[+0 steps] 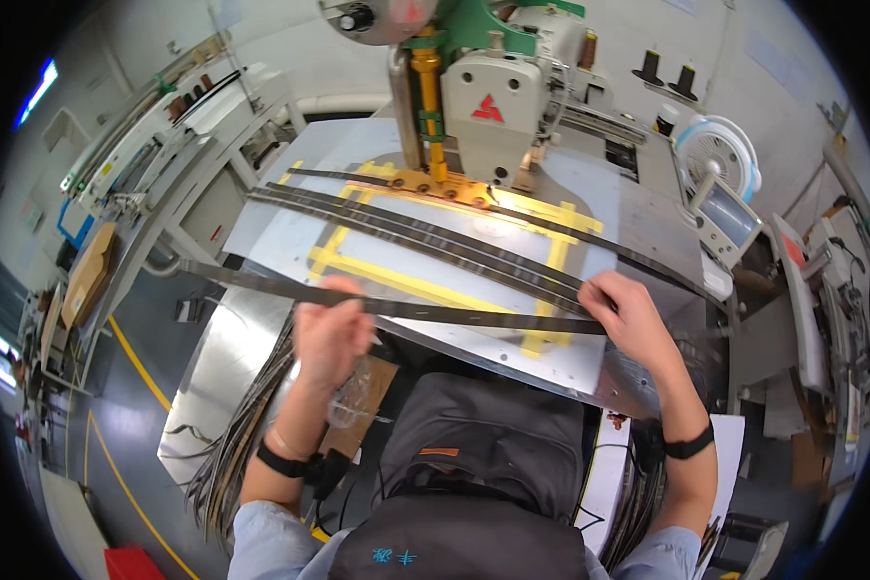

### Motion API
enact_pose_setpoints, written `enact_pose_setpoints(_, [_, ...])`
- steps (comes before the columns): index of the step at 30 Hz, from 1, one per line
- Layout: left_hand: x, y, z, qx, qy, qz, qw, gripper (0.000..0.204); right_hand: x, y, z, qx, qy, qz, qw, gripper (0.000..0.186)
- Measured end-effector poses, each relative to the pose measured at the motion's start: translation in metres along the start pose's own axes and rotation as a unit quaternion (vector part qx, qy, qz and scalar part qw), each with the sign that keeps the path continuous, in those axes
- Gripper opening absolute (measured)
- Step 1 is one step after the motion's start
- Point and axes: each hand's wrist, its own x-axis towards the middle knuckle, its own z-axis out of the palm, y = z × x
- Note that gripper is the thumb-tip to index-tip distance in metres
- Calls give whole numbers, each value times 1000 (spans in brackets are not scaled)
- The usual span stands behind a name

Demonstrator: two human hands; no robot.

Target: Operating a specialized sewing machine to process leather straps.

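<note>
A long dark strap [474, 315] is stretched across the near side of the machine table, between my two hands. My left hand [331, 333], a little blurred, is closed round it, and one end trails off to the left. My right hand [623, 309] pinches the strap near its right end, beside the ends of other dark straps [435, 239] lying side by side on the white table plate. Farther back, another strap [590, 238] runs under a brass-coloured clamp [440, 187] below the sewing machine head [494, 106].
Yellow tape [387, 275] marks a frame on the plate. Bundles of straps hang at the left [246, 430] and lie at the lower right [638, 503]. A white fan [713, 159] and a control screen [725, 220] stand at the right. A dark bag [483, 425] is close to my body.
</note>
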Motion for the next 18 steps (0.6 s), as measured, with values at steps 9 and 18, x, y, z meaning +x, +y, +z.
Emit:
enact_pose_setpoints(9, [-55,171,-256,90,182,209,957,23,47,31,38,-76,-110,18,991,37])
enact_pose_setpoints(18, [-175,407,-347,293,582,533,541,29,58,33,42,-69,-132,19,989,37])
